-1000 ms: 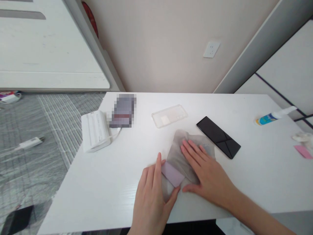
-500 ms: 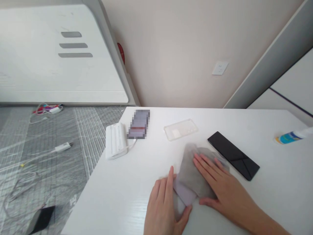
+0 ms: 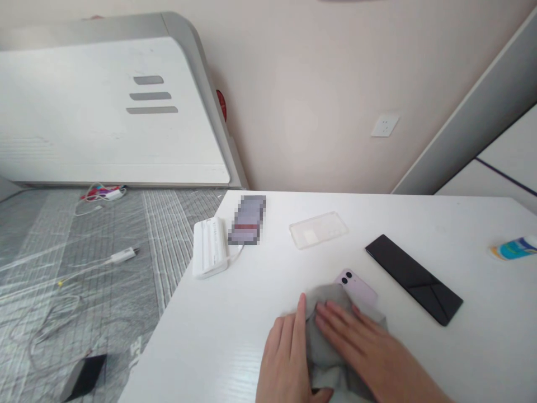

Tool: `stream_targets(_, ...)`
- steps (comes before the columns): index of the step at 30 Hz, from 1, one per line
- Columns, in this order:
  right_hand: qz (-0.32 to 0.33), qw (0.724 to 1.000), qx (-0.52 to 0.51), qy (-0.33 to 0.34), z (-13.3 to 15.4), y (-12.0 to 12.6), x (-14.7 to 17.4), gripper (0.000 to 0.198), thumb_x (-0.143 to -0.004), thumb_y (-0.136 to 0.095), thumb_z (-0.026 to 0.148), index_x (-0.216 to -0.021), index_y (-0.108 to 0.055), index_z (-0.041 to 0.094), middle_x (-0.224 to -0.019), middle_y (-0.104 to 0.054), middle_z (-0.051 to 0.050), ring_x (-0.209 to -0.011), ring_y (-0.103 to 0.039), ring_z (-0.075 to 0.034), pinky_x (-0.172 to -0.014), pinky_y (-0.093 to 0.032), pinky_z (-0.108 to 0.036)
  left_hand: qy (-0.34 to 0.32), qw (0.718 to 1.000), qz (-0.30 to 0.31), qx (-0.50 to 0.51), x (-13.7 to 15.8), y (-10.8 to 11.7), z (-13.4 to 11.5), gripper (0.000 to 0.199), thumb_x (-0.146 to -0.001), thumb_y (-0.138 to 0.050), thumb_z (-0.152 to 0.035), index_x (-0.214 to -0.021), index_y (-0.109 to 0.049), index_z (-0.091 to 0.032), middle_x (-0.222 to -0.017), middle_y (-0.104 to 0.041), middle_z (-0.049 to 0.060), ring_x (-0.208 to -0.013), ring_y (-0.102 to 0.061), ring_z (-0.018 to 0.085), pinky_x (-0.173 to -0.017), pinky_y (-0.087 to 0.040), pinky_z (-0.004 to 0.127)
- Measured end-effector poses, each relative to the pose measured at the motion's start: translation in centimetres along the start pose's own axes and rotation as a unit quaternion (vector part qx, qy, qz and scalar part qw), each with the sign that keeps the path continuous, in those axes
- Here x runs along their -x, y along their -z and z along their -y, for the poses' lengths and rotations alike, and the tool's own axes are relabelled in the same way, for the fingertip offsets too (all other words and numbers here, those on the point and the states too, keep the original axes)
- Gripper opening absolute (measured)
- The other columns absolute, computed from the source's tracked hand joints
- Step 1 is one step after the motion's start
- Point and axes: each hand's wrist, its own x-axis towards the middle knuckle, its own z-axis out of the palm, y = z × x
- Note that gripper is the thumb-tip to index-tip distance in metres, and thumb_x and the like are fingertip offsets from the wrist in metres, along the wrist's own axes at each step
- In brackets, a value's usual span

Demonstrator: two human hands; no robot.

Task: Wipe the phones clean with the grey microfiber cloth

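Observation:
A pale purple phone [image 3: 361, 289] lies camera side up on the white table, its near part covered by a rumpled grey cloth [image 3: 327, 341]. My right hand [image 3: 371, 350], slightly blurred, presses the cloth against the phone with long, close fingers; its thumb is hidden. At the phone's near left end is my left hand [image 3: 285, 352], index finger straight along one side and thumb bent at the cloth's lower edge. It holds the phone's covered end, though the contact itself is hidden.
A black phone [image 3: 413, 280] lies to the right, a clear phone case [image 3: 319, 229] behind. At the table's left edge are a white power bank [image 3: 210, 246] and a pixelated phone [image 3: 247, 220] with a cable. A small bottle [image 3: 514, 248] lies far right.
My right hand has slid the cloth toward me and left along the phone, uncovering its camera end. My left hand keeps its place at the near end. The view has shifted slightly.

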Motion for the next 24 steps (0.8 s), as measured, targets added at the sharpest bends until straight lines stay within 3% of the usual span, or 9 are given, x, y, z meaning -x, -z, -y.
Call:
stream_targets(2, 0.019, 0.992, 0.0, -0.126, 0.0, 0.6, 0.2, 0.1, -0.095, -0.048, 0.073, -0.166, -0.013, 0.011, -0.165, -0.038, -0.017, -0.148, -0.045, -0.034, -0.116, -0.043, -0.052, 0.04, 0.999, -0.001, 0.036, -0.1, 0.4, -0.4, 0.12, -0.079, -0.08, -0.031, -0.167, 0.002, -0.018, -0.135, -0.064, 0.017, -0.112, -0.064, 0.033, -0.096, -0.056, 0.048)
stream_targets(3, 0.021, 0.989, -0.006, -0.145, 0.1, 1.0, 0.2, 0.107, -0.093, -0.049, 0.076, -0.166, -0.009, 0.01, -0.166, -0.034, -0.02, -0.15, -0.04, -0.037, -0.117, -0.041, -0.056, 0.05, 0.997, -0.002, 0.054, -0.1, 0.5, -0.6, 0.115, -0.081, -0.078, -0.028, -0.167, -0.002, -0.019, -0.133, -0.065, 0.016, -0.112, -0.063, 0.032, -0.097, -0.056, 0.047)
stream_targets(7, 0.106, 0.986, -0.125, -0.02, 0.5, 1.9, 0.1, 0.098, -0.097, -0.045, 0.073, -0.167, -0.008, 0.015, -0.169, -0.03, -0.01, -0.153, -0.037, -0.026, -0.121, -0.04, -0.042, 0.041, 0.996, -0.008, 0.076, -0.2, 1.0, -0.9, 0.112, -0.079, -0.075, -0.02, -0.167, -0.005, -0.02, -0.138, -0.061, 0.016, -0.114, -0.062, 0.032, -0.1, -0.053, 0.049)
stream_targets(11, 0.081, 0.978, -0.063, -0.183, -0.1, 2.3, 0.1, 0.109, -0.091, -0.047, 0.08, -0.167, -0.01, 0.013, -0.169, -0.028, -0.018, -0.157, -0.029, -0.034, -0.123, -0.034, -0.054, 0.056, 0.995, -0.009, 0.087, -0.4, 1.3, -0.9, 0.103, -0.085, -0.074, -0.027, -0.166, -0.011, -0.022, -0.132, -0.064, 0.014, -0.113, -0.062, 0.031, -0.095, -0.055, 0.047)
stream_targets(12, 0.08, 0.978, -0.069, -0.181, -0.1, 2.4, 0.1, 0.116, -0.086, -0.048, 0.085, -0.166, -0.008, 0.011, -0.169, -0.027, -0.019, -0.157, -0.027, -0.035, -0.125, -0.03, -0.057, 0.059, 0.994, -0.006, 0.089, -0.4, 1.3, -0.9, 0.102, -0.086, -0.074, -0.026, -0.166, -0.011, -0.023, -0.131, -0.064, 0.013, -0.112, -0.062, 0.031, -0.095, -0.055, 0.047)
stream_targets(15, 0.128, 0.98, -0.145, -0.052, -0.1, 2.5, 0.3, 0.108, -0.09, -0.045, 0.082, -0.167, -0.008, 0.016, -0.17, -0.029, -0.011, -0.157, -0.03, -0.027, -0.128, -0.026, -0.045, 0.053, 0.995, 0.001, 0.08, -0.5, 1.4, -0.9, 0.105, -0.083, -0.073, -0.021, -0.166, -0.009, -0.023, -0.134, -0.062, 0.014, -0.113, -0.061, 0.031, -0.096, -0.055, 0.049)
stream_targets(16, 0.142, 0.978, -0.147, -0.047, -0.2, 2.6, 0.3, 0.105, -0.092, -0.044, 0.081, -0.167, -0.009, 0.017, -0.17, -0.028, -0.009, -0.156, -0.031, -0.025, -0.129, -0.026, -0.044, 0.052, 0.996, 0.0, 0.076, -0.5, 1.4, -0.9, 0.105, -0.084, -0.074, -0.022, -0.166, -0.009, -0.023, -0.134, -0.062, 0.014, -0.113, -0.061, 0.031, -0.096, -0.055, 0.049)
stream_targets(20, 0.087, 0.975, -0.066, -0.191, -0.5, 2.7, 0.0, 0.113, -0.087, -0.048, 0.084, -0.166, -0.01, 0.012, -0.169, -0.029, -0.018, -0.158, -0.022, -0.036, -0.127, -0.022, -0.061, 0.055, 0.996, -0.009, 0.066, -0.5, 1.4, -1.0, 0.099, -0.088, -0.073, -0.03, -0.165, -0.012, -0.021, -0.128, -0.065, 0.014, -0.109, -0.062, 0.031, -0.092, -0.056, 0.047)
stream_targets(24, 0.144, 0.973, -0.176, -0.035, -0.1, 2.7, -0.3, 0.106, -0.092, -0.047, 0.08, -0.167, -0.008, 0.017, -0.17, -0.029, -0.01, -0.157, -0.028, -0.025, -0.13, -0.02, -0.043, 0.044, 0.997, -0.001, 0.06, -0.5, 1.5, -0.9, 0.105, -0.083, -0.074, -0.022, -0.166, -0.009, -0.02, -0.135, -0.062, 0.015, -0.11, -0.062, 0.031, -0.093, -0.056, 0.047)
